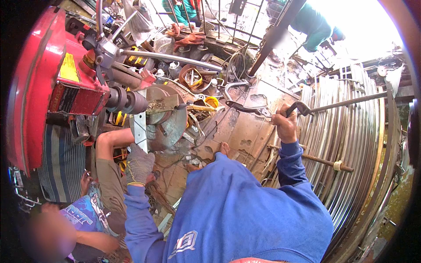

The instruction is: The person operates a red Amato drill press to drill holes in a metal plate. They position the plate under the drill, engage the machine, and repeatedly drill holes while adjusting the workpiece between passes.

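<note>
My left hand (139, 165), in a grey knitted glove, grips the lower end of a flat metal plate (140, 129) with small holes. The plate lies at the edge of the drill press's round table (173, 125), below the chuck (133, 102). My bare right hand (285, 126) is closed around locking clamp pliers (245, 106), held out over the floor right of the drill press. Their curved jaws point left, away from the plate; a black grip shows beyond my fist. Metal shavings lie on the press table.
The red drill press (41, 87) fills the left side, its feed lever (171, 60) reaching across. A seated person (90, 206) is close at lower left. Long metal tubes (346, 144) lie stacked at right. Other people work at the far side, near gloves (190, 40) and cluttered tools.
</note>
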Motion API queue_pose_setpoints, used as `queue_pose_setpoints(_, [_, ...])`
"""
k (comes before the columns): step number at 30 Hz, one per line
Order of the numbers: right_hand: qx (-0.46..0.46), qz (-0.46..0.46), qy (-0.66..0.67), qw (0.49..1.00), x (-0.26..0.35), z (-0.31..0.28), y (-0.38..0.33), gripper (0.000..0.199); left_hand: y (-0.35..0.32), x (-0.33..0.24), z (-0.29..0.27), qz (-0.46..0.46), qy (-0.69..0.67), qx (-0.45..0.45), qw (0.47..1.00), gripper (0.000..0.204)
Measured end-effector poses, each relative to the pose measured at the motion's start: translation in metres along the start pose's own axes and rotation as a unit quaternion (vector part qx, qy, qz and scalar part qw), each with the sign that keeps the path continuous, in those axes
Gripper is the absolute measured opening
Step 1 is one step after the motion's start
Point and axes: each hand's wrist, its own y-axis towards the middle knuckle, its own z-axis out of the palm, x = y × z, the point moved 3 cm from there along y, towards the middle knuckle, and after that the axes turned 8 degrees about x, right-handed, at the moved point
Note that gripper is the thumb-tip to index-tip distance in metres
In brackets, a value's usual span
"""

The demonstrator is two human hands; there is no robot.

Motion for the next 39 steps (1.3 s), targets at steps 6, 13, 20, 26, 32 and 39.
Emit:
queue_pose_setpoints(6, [0.012,0.008,0.006,1.000,-0.005,-0.004,-0.006,0.034,-0.018,-0.039,-0.066,0.116,-0.066,0.061,0.989,0.062])
queue_pose_setpoints(13, [-0.002,0.011,-0.030,0.999,-0.009,-0.006,-0.018,0.029,-0.026,-0.068,-0.085,0.195,-0.060,0.073,0.976,0.061])
queue_pose_setpoints(20, [-0.001,0.011,-0.083,0.996,-0.006,-0.007,-0.024,0.032,-0.028,-0.079,-0.081,0.232,-0.055,0.078,0.968,0.059])
queue_pose_setpoints(26, [0.023,0.013,-0.067,0.997,0.000,0.000,-0.028,0.035,-0.019,-0.088,-0.081,0.250,-0.051,0.084,0.963,0.058])
queue_pose_setpoints(32, [0.024,0.015,-0.076,0.997,0.000,0.003,-0.030,0.034,-0.019,-0.094,-0.084,0.266,-0.044,0.085,0.959,0.057])
queue_pose_setpoints(39, [0.033,0.015,-0.125,0.991,-0.002,-0.019,-0.054,0.031,-0.021,-0.058,-0.055,0.126,-0.062,0.030,0.990,0.055])
